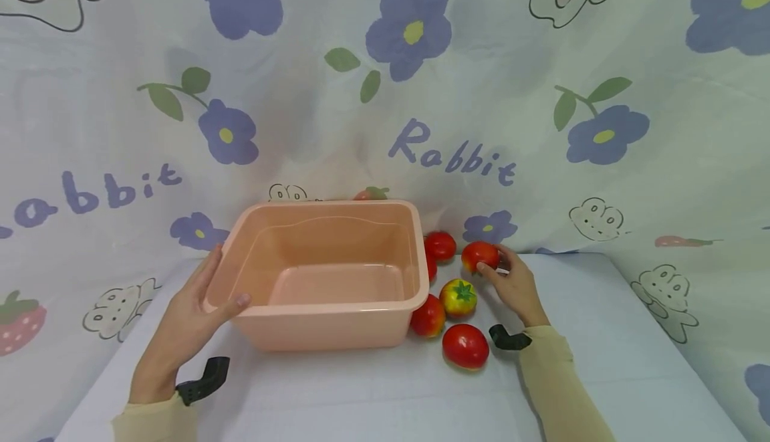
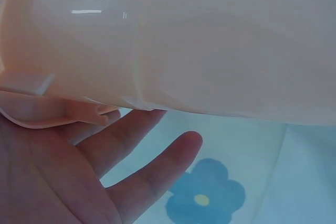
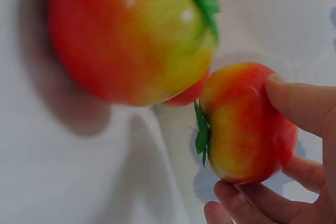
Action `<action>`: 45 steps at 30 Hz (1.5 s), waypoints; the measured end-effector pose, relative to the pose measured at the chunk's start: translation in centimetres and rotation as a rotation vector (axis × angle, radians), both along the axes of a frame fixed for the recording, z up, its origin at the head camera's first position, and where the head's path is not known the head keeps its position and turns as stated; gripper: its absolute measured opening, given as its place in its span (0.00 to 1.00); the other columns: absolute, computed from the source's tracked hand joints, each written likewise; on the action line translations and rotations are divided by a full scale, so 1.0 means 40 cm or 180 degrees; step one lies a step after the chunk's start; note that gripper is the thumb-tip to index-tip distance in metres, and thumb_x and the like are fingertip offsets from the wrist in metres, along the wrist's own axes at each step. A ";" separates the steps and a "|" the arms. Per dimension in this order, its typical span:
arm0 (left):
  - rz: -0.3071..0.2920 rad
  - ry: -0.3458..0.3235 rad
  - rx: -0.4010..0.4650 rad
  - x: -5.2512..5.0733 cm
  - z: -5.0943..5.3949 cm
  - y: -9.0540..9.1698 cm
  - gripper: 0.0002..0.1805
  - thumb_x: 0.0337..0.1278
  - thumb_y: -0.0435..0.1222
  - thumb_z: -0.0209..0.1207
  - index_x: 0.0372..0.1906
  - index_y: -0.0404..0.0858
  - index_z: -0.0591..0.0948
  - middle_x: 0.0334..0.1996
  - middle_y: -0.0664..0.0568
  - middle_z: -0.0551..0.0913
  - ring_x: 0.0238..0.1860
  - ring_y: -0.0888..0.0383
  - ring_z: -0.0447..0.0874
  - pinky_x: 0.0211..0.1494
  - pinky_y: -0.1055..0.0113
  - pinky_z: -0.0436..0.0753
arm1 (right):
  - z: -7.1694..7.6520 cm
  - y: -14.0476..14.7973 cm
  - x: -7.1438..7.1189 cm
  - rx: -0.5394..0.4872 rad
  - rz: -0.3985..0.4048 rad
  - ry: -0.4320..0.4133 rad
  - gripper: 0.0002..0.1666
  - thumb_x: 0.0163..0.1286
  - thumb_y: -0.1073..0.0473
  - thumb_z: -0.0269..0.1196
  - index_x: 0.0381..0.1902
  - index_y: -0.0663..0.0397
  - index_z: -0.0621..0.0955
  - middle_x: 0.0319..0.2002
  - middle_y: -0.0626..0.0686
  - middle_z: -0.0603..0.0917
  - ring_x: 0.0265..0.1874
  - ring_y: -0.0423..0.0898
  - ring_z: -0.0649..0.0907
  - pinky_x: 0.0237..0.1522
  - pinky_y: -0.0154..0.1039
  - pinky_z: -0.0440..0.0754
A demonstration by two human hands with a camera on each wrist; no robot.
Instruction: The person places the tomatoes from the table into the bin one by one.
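Observation:
A pink plastic basin [image 1: 337,325] stands left of the middle of the table, its inside bare. My left hand [image 1: 189,315] holds it by the left rim, thumb over the front left corner and fingers along the outside. The left wrist view shows those fingers [image 2: 152,179] under the basin's glossy wall [image 2: 210,51]. My right hand [image 1: 514,288] grips a red tomato [image 1: 479,256] between thumb and fingers. In the right wrist view this tomato [image 3: 244,124] is red and yellow with a green leafy top.
Right of the basin lie several more tomatoes: a yellow-green one [image 1: 458,297], a red one [image 1: 466,347] in front, one against the basin [image 1: 428,316] and one at the back [image 1: 440,246]. A printed cloth [image 1: 337,128] hangs behind the white table [image 1: 361,395].

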State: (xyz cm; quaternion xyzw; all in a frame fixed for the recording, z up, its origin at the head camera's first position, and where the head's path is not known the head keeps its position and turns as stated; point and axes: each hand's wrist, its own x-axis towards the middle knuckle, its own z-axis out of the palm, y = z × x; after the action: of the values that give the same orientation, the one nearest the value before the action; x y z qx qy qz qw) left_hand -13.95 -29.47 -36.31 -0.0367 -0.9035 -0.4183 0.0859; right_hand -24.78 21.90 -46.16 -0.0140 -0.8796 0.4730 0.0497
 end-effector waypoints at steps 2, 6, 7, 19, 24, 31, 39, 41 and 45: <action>0.0016 -0.0008 -0.0022 0.000 0.000 0.000 0.54 0.62 0.48 0.65 0.82 0.49 0.42 0.80 0.40 0.44 0.75 0.27 0.46 0.64 0.20 0.52 | 0.011 -0.001 0.005 -0.0038 -0.0008 0.0062 0.47 0.71 0.41 0.64 0.77 0.59 0.61 0.68 0.66 0.71 0.65 0.63 0.73 0.65 0.56 0.75; 0.0013 0.0006 -0.0027 0.001 -0.001 -0.002 0.53 0.63 0.47 0.65 0.82 0.49 0.43 0.80 0.40 0.44 0.75 0.27 0.46 0.64 0.20 0.51 | 0.034 -0.004 0.015 -0.0122 -0.0021 0.0215 0.46 0.71 0.41 0.64 0.76 0.59 0.63 0.67 0.66 0.73 0.64 0.62 0.74 0.64 0.56 0.76; 0.0007 0.0007 -0.0017 0.001 -0.001 -0.003 0.53 0.63 0.47 0.65 0.82 0.49 0.43 0.80 0.40 0.44 0.75 0.27 0.46 0.65 0.20 0.51 | 0.039 -0.005 0.017 -0.0137 -0.0022 0.0247 0.46 0.71 0.41 0.64 0.76 0.59 0.63 0.66 0.66 0.73 0.64 0.62 0.74 0.64 0.56 0.76; -0.0001 -0.0040 -0.0029 -0.005 -0.004 -0.005 0.53 0.63 0.48 0.64 0.82 0.48 0.42 0.80 0.41 0.44 0.76 0.28 0.45 0.64 0.20 0.51 | 0.107 -0.042 0.044 -0.0239 -0.0104 0.0475 0.45 0.70 0.40 0.65 0.75 0.55 0.65 0.69 0.63 0.72 0.64 0.61 0.75 0.64 0.55 0.76; -0.0018 -0.0018 -0.0008 -0.005 -0.004 -0.004 0.53 0.63 0.48 0.64 0.82 0.48 0.43 0.80 0.41 0.44 0.76 0.28 0.45 0.65 0.20 0.50 | 0.132 -0.058 0.057 -0.0326 -0.0103 0.0576 0.42 0.70 0.44 0.66 0.75 0.53 0.66 0.66 0.62 0.74 0.63 0.59 0.76 0.63 0.55 0.77; -0.0030 0.0014 0.0019 -0.004 -0.003 -0.004 0.53 0.63 0.47 0.65 0.82 0.50 0.43 0.80 0.41 0.44 0.76 0.29 0.44 0.66 0.21 0.50 | 0.160 -0.085 0.075 -0.0519 -0.0028 0.0590 0.42 0.70 0.44 0.67 0.75 0.52 0.66 0.67 0.60 0.74 0.63 0.57 0.76 0.65 0.53 0.76; 0.0017 -0.0040 -0.0025 -0.003 -0.002 -0.004 0.53 0.63 0.49 0.64 0.82 0.50 0.42 0.80 0.41 0.44 0.76 0.28 0.46 0.64 0.20 0.53 | 0.191 -0.122 0.093 -0.0594 0.0088 0.0836 0.40 0.69 0.47 0.68 0.74 0.53 0.68 0.66 0.58 0.75 0.62 0.55 0.77 0.63 0.53 0.78; 0.0021 -0.0043 -0.0031 -0.003 -0.001 -0.004 0.54 0.63 0.49 0.64 0.82 0.49 0.42 0.80 0.41 0.44 0.76 0.28 0.46 0.64 0.20 0.53 | 0.196 -0.130 0.097 -0.0609 0.0123 0.0915 0.40 0.69 0.48 0.68 0.73 0.54 0.69 0.66 0.58 0.76 0.61 0.55 0.78 0.62 0.53 0.78; 0.0012 -0.0052 -0.0030 -0.002 0.001 -0.003 0.54 0.63 0.49 0.64 0.82 0.48 0.42 0.81 0.41 0.43 0.76 0.28 0.45 0.64 0.20 0.52 | 0.205 -0.146 0.107 -0.0626 0.0171 0.1008 0.38 0.69 0.50 0.68 0.72 0.54 0.69 0.65 0.58 0.77 0.61 0.54 0.78 0.62 0.51 0.79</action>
State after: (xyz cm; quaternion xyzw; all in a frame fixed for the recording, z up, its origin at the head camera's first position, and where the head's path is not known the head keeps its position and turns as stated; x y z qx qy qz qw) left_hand -14.04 -29.58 -36.26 -0.0320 -0.9062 -0.4142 0.0790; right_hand -20.49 16.05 -37.96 0.0794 -0.8104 0.5541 0.1732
